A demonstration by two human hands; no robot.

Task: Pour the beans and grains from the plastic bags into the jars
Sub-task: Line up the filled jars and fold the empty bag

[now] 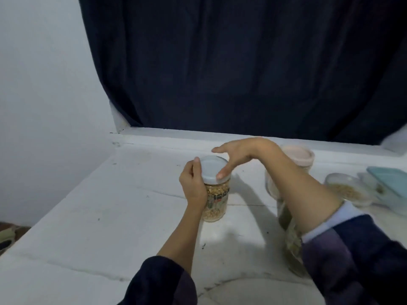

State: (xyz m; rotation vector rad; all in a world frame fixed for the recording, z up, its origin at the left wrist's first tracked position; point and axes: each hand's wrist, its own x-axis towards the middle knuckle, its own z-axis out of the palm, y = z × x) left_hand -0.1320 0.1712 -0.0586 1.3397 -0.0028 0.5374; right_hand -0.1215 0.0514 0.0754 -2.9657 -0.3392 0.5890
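At the middle of the worktop (110, 205), the left hand (193, 183) curls round the upper side of a jar (217, 201), steadying it. The right hand (236, 154) arches over the pale lid (212, 169), thumb pressing the lid's rim, fingers spread loosely above it. This jar looks full of tan grains and capped, so its pour seems done. Right of it, behind the forearm, stands a pink-lidded jar (299, 156), also closed. Further right, a round tub (348, 190) of grains sits open beside a teal-lidded box (387, 181). No bags show plainly; whether any remain to be emptied cannot be told.
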